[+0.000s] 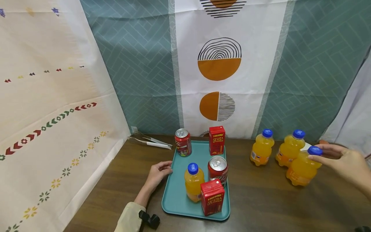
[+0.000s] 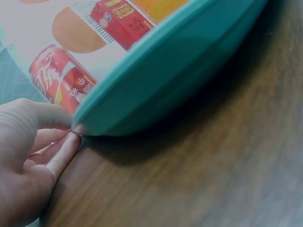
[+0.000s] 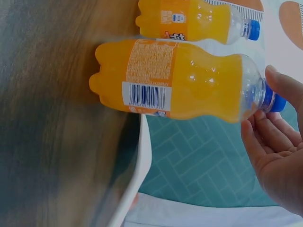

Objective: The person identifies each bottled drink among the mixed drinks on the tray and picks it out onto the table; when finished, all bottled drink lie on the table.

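Note:
My left hand (image 1: 158, 174) pinches the left rim of a teal tray (image 1: 176, 193) between thumb and fingers; the left wrist view shows the fingertips right at the tray's edge. On the tray stand an orange soda bottle (image 1: 193, 183) with a blue cap, two red soda cans (image 1: 183, 145) and two red drink cartons (image 1: 213, 199). Far to the right, my right hand (image 1: 339, 158) grips another orange soda bottle (image 3: 203, 85) around its blue cap and neck. That bottle leans slightly in the head view, its base close to the table.
Two more orange soda bottles (image 1: 262, 148) stand upright at the back right. A white curved rim (image 3: 144, 161) shows behind the held bottle. Forks in white wrappers (image 1: 153, 142) lie behind the tray's left side. Fabric curtains (image 1: 139, 64) border the wooden table (image 1: 261, 199).

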Demonstrator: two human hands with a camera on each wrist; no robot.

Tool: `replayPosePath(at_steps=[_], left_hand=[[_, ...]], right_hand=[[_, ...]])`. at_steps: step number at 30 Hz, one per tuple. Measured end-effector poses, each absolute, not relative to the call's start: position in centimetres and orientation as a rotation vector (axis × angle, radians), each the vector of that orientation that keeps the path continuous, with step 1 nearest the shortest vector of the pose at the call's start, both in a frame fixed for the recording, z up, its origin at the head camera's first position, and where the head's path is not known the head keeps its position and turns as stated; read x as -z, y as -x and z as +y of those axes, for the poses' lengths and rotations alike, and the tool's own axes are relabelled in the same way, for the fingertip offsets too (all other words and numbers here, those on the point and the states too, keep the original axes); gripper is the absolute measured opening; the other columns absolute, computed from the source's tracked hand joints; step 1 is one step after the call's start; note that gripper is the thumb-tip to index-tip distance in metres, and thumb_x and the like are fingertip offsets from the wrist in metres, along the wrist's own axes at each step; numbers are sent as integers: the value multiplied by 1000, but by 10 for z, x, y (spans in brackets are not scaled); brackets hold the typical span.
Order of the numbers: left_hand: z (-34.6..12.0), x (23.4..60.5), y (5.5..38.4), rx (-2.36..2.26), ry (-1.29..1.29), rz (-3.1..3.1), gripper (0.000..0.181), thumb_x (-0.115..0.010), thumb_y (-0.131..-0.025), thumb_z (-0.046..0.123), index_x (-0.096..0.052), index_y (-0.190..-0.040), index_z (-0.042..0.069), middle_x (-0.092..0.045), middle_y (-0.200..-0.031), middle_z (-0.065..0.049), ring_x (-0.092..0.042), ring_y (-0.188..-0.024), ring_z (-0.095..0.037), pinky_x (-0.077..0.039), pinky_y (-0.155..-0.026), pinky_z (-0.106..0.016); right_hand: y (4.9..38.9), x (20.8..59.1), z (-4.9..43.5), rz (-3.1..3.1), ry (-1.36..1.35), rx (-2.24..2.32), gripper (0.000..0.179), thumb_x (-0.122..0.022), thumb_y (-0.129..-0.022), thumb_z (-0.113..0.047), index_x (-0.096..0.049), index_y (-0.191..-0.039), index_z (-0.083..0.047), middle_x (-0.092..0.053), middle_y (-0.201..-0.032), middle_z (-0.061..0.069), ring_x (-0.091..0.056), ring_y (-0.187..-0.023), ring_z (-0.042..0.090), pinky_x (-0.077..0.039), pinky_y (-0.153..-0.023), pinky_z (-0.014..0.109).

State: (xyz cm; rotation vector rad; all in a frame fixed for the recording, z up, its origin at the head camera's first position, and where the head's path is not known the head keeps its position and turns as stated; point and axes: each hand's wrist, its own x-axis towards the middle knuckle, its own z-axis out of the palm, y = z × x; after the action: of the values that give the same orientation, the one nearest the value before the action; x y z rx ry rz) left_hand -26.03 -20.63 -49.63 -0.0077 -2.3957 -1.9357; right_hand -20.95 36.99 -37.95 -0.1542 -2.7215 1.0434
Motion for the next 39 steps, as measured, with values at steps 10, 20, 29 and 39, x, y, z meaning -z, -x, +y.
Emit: replayPosePath(at_steps=[10, 20, 29, 39], left_hand=[[-207, 494, 259, 1942, 12, -2396, 35, -70, -82, -4, -65, -116, -11, -67, -110, -28, -64, -86, -8, -51, -71, -13], [-207, 494, 258, 1945, -17, -2408, 36, -70, -82, -2, -66, -117, -8, -68, -110, -25, -62, -86, -7, -51, -71, -13], [-205, 494, 260, 1935, -18, -2418, 35, -69, -82, -2, -67, -116, -8, -68, -109, -25, -62, -86, -7, -51, -71, -13], [-207, 496, 259, 1916, 20, -2409, 35, -68, -82, -5, -65, -116, -11, -67, -109, -28, -61, -83, -2, -50, -71, -12]], right_hand=[[208, 384, 369, -2714, 118, -1052, 59, -71, -87, -40, -56, -125, 3, -44, -150, 10, -39, -76, -33, -39, -58, 2], [205, 384, 365, -2646, 83, -1132, 30, -69, -89, -37, -60, -116, -27, -45, -110, -39, -42, -78, -31, -41, -59, 3], [202, 368, 355, -2609, 0, -1142, 49, -68, -91, -33, -54, -134, -12, -44, -102, -47, -44, -84, -31, -37, -62, 1], [200, 349, 314, -2506, -63, -1106, 44, -68, -92, -29, -58, -129, -9, -48, -101, -44, -40, -93, -29, -35, -80, -5]])
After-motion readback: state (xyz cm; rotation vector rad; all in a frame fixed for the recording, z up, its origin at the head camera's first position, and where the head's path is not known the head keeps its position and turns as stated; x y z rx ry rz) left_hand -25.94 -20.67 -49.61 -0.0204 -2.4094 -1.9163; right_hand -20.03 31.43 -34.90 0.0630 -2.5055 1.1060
